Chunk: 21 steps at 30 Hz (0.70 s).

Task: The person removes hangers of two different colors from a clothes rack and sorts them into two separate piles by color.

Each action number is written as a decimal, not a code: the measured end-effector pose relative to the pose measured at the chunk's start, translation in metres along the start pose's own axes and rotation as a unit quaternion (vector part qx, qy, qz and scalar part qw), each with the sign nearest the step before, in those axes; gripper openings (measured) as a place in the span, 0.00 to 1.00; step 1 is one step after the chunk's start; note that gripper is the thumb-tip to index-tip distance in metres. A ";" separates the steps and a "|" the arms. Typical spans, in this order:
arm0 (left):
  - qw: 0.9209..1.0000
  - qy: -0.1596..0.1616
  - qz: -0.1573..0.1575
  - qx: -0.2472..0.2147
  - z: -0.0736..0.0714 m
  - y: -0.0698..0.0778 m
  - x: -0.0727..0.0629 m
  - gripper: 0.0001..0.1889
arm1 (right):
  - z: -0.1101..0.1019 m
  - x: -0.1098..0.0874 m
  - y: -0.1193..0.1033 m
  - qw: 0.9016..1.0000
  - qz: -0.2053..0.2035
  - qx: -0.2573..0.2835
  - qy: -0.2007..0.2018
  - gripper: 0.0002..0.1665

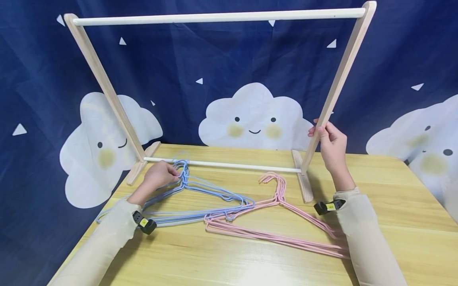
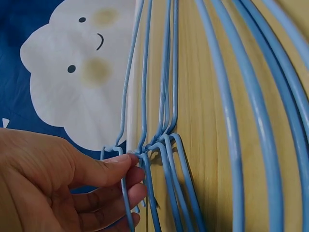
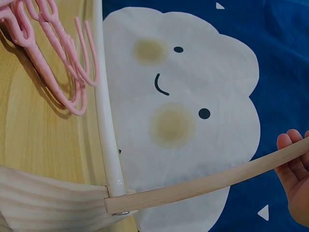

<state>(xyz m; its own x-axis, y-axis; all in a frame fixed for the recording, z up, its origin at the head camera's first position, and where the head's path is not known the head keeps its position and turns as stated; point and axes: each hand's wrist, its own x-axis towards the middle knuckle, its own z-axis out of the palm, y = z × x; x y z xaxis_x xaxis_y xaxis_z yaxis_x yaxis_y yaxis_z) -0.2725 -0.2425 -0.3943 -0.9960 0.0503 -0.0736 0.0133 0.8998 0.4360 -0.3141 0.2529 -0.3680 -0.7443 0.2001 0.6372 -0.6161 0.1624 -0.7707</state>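
Note:
At the left of the head view, my left hand pinches a blue hanger at its neck between thumb and fingers. The other blue hangers lie bunched beside it on the table, hooks toward the rack's lower bar. My right hand holds the right post of a wooden clothes rack, thumb in front and fingertips behind. Between the hands lies a bunch of pink hangers, overlapping the right ends of the blue ones. In the right wrist view, only part of that hand shows.
The rack's top bar spans high above the table. Its lower white bar runs low between the wooden feet. Behind hangs a dark blue cloth printed with clouds.

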 end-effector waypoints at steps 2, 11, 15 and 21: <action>1.000 -0.003 -0.009 0.010 0.000 0.001 0.000 0.07 | 0.000 0.000 0.000 1.000 -0.001 -0.001 0.000 0.11; 0.998 -0.029 -0.032 0.039 0.001 -0.001 0.000 0.04 | 0.000 -0.001 0.001 1.000 -0.002 0.007 0.002 0.11; 0.997 -0.040 -0.040 0.046 0.002 -0.002 0.001 0.05 | 0.000 -0.001 0.001 1.000 -0.001 0.008 0.002 0.11; 0.996 -0.052 -0.052 0.056 0.002 -0.001 0.004 0.07 | 0.001 -0.001 0.000 1.000 -0.001 0.010 0.002 0.11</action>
<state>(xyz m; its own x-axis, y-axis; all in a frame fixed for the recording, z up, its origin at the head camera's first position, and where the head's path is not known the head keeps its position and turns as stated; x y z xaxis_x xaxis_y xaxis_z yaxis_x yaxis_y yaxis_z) -0.2762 -0.2425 -0.3971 -0.9780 -0.0071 -0.2084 -0.0747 0.9451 0.3181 -0.3138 0.2523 -0.3684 -0.7427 0.2034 0.6379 -0.6221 0.1429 -0.7698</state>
